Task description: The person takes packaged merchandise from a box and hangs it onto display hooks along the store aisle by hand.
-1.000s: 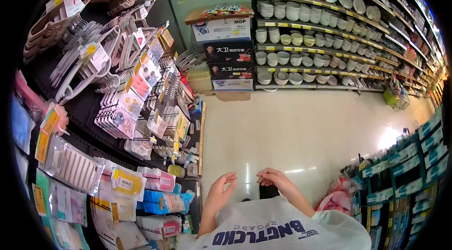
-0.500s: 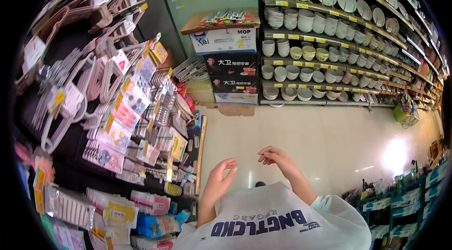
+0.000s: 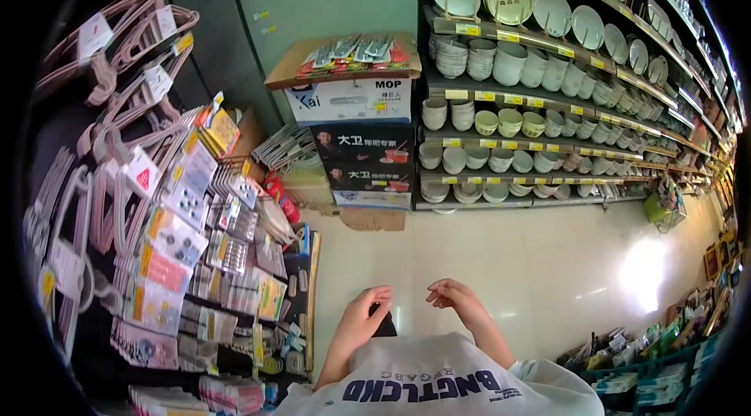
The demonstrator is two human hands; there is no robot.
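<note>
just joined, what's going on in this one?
A person in a white T-shirt with dark blue lettering is in a shop aisle, handling nothing. The bare left hand and bare right hand are raised over the pale glossy floor, apart, fingers loosely bent. Ahead is a stack of printed cardboard boxes; shelves of white and pale-yellow bowls and plates run off to the right, and pink and grey clothes hangers hang at left.

Boxes (image 3: 363, 146) between hangers (image 3: 103, 78) and bowl shelves (image 3: 536, 43)
</note>
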